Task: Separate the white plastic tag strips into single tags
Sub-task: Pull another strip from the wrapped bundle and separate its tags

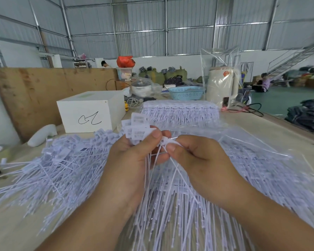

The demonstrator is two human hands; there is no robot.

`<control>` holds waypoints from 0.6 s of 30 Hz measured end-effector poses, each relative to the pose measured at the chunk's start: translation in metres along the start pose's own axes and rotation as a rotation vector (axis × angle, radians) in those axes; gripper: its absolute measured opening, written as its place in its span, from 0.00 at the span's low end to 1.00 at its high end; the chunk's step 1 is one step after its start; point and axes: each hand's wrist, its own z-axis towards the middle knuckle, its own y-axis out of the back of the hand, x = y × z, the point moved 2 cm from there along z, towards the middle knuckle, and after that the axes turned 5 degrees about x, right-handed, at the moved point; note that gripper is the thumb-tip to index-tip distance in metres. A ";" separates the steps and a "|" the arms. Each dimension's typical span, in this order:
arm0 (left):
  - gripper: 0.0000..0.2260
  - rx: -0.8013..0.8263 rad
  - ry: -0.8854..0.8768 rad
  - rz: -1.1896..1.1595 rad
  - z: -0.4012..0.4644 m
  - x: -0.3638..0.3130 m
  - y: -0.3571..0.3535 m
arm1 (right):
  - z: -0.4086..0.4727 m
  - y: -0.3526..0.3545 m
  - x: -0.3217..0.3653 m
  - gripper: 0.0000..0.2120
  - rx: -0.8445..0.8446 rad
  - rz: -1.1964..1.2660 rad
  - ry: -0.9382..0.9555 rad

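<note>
My left hand [130, 160] grips a bunch of white plastic tags [138, 127] by their flat printed heads, which fan out above my thumb while their thin tails hang down. Just to its right, my right hand [198, 160] pinches a single tag [168, 141] at the edge of that bunch, thumb against forefinger. A loose heap of single tags [62, 163] spreads over the table on the left. Joined tag strips in clear plastic [261, 160] lie under and to the right of my hands. A neat stack of tag strips [179, 109] lies farther back.
A white box [91, 113] with a scribble stands back left, before a brown board [43, 87]. A blue basket [186, 92], a pot [140, 87] and a wrapped cream kettle [221, 87] line the back. The table edge [288, 125] runs along the right. People sit far off.
</note>
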 end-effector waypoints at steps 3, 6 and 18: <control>0.06 -0.004 0.014 -0.112 -0.001 0.000 -0.005 | -0.005 -0.010 0.007 0.13 -0.095 -0.039 0.092; 0.06 -0.052 0.126 -0.357 0.001 -0.003 -0.005 | 0.000 -0.002 0.009 0.19 -0.345 0.100 0.033; 0.12 -0.026 -0.008 0.240 0.000 -0.004 0.009 | 0.000 -0.010 0.005 0.07 0.131 -0.139 0.046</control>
